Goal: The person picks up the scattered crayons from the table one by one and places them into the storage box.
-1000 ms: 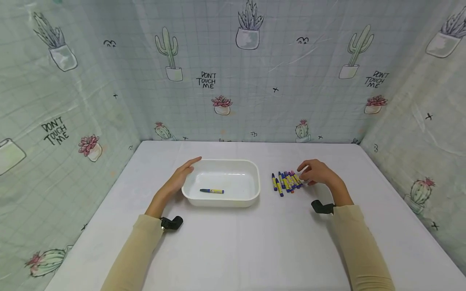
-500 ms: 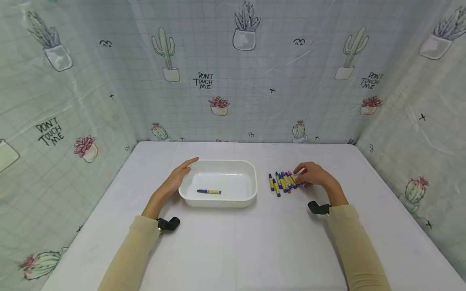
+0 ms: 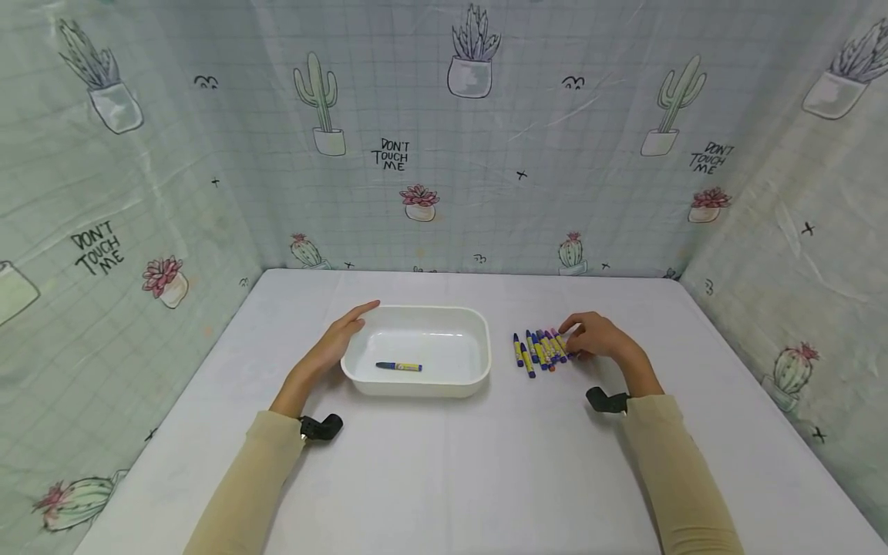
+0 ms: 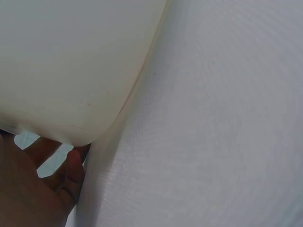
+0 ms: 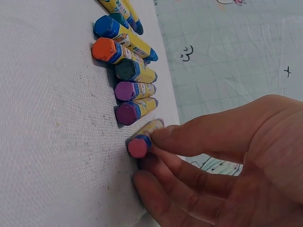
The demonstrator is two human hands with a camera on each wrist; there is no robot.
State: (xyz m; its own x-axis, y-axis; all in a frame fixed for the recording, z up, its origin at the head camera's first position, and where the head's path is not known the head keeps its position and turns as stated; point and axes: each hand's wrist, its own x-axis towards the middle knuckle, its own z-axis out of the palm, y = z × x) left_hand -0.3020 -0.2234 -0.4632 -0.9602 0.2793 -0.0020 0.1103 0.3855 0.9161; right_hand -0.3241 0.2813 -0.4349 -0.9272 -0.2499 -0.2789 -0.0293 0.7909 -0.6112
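Note:
A shallow white plastic tub (image 3: 416, 389) stands left of the middle, with one dark-tipped crayon (image 3: 398, 367) lying flat inside. My left hand (image 3: 340, 338) holds the tub at its left end, the forefinger stretched toward the far corner. In the left wrist view its fingers (image 4: 73, 172) bend against the outer wall. To the right, my right hand (image 3: 597, 337) is at the end of a row of crayons (image 3: 541, 353). The right wrist view shows thumb and fingers pinching a pink crayon (image 5: 138, 146) low over the cloth, beside a purple crayon (image 5: 127, 113).
Between the tub and the right hand lie several crayons in yellow and blue wrappers, among them an orange crayon (image 5: 105, 49) and a blue crayon (image 5: 106, 27). A white cloth (image 3: 444, 478) covers the table. Cactus-print sheets (image 3: 444, 154) enclose the back and sides.
My right hand has come down onto the row's right end, its fingers closing on the pink crayon. The left hand and the tub keep their place; the camera view shifted slightly.

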